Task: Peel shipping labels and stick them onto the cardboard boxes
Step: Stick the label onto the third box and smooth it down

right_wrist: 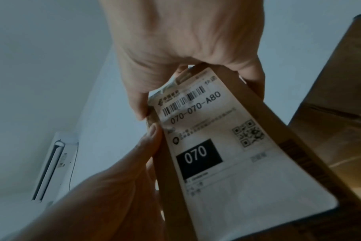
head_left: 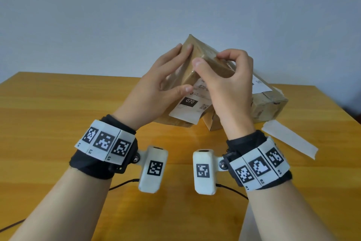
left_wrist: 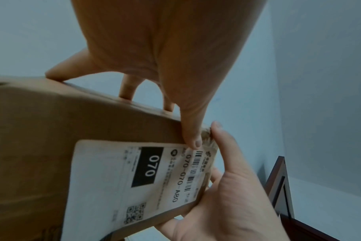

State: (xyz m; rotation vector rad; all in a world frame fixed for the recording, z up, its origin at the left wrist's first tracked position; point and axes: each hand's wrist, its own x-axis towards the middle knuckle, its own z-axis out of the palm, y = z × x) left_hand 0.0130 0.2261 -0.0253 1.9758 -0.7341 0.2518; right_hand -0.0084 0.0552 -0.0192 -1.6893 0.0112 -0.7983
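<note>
A small cardboard box (head_left: 195,76) is held tilted above the table, its white "070" shipping label (head_left: 187,106) facing me. My left hand (head_left: 175,68) grips the box's left side, fingers along the far face and thumb at the label's upper edge. My right hand (head_left: 209,60) grips the box's top corner between thumb and curled fingers. In the left wrist view, the label (left_wrist: 124,187) is crinkled at the corner where both thumbs meet. In the right wrist view, the label (right_wrist: 227,163) lies flat on the box and my right thumb (right_wrist: 138,104) sits at its top-left corner.
A larger taped cardboard box (head_left: 269,104) with its own label lies behind on the wooden table (head_left: 58,113). A white backing strip (head_left: 289,139) lies at the right. Black cables (head_left: 121,184) trail across the near table.
</note>
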